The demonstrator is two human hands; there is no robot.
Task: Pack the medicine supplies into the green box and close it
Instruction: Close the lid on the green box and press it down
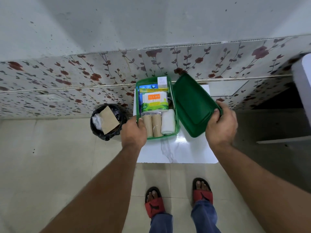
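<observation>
A: Where does the green box (139,91) sit?

B: On the white worktop (178,152), packed with cotton buds (154,100) and bandage rolls (153,126). The left hand (133,132) grips its near corner; the right hand (222,125) holds the lid (191,105), tilted open.

A: Best way to close?

B: Steady the box, line up the rims, press evenly.

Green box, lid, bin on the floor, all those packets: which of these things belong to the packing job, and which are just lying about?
Part of the job:
green box
green lid, held by the right hand
cotton swab packet
two tan rolls
white bandage roll
small white carton
left hand steadying the box

Just lying about:
black bin with card and wrapper
white table
red sandals
</observation>
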